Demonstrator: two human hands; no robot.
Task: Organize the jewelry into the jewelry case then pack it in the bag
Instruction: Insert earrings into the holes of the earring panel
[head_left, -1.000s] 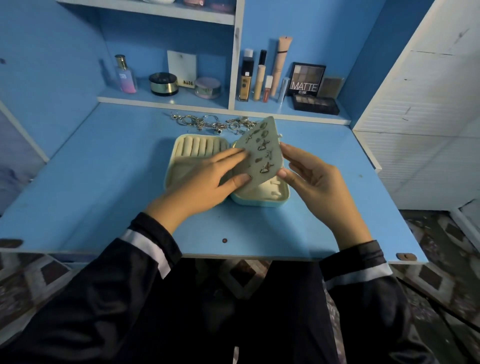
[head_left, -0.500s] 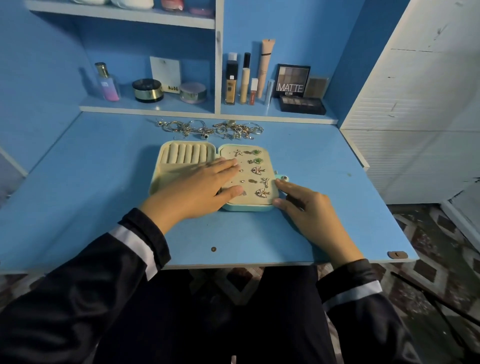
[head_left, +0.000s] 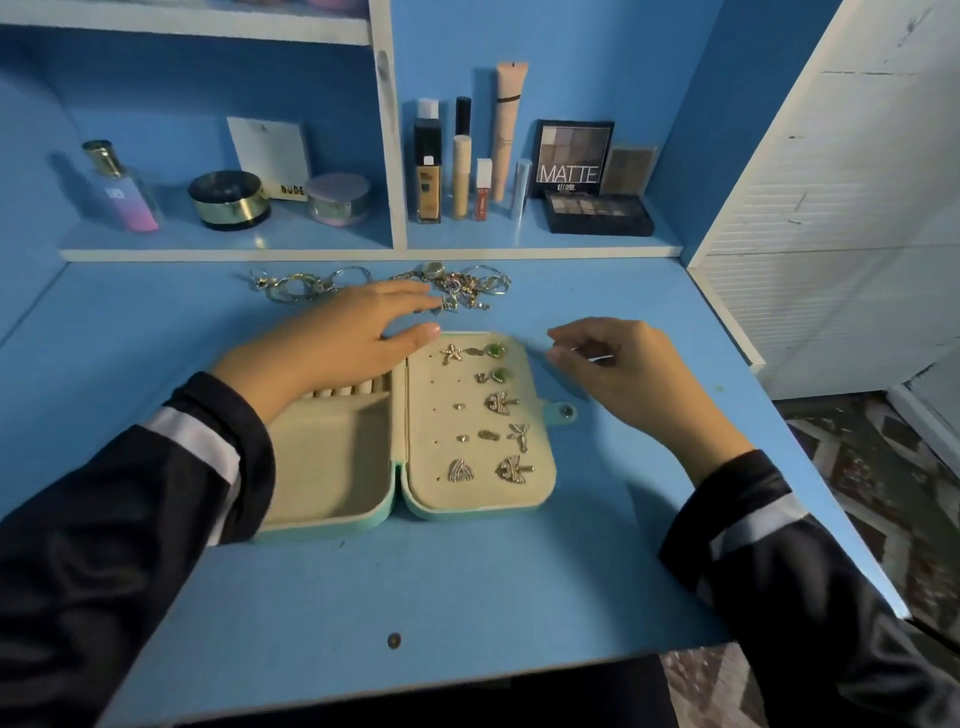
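- Case (head_left: 405, 441) laid open flat on the tabletop (head_left: 467, 582), both halves facing up.
- In the left half, ring rolls (head_left: 348, 391) in a row at the far end, with a deeper compartment nearer the front.
- In the right half, a pale panel (head_left: 436, 410) with earrings (head_left: 498, 402) pinned in it: a starfish, two green ones, palm shapes and small studs.
- Snap tab (head_left: 563, 412) sticking out from the case's right edge.
- Jewelry (head_left: 457, 288) loose along the back of the tabletop, beyond the case: a tangle of chains to the right, rings and hoops to the left.
- Left hand (head_left: 332, 343) stretched over the case's far left corner, fingers straight and slightly spread, holding nothing. Fingertips at the near edge of the tangle; contact impossible to tell.
- Right hand (head_left: 613, 369) just right of the case, fingers loosely curled, thumb near the forefinger. Impossible to tell whether anything small is pinched.
- On the shelf (head_left: 311, 254) behind: perfume bottle (head_left: 122, 192), jars, tubes and a "MATTE" palette (head_left: 571, 158).
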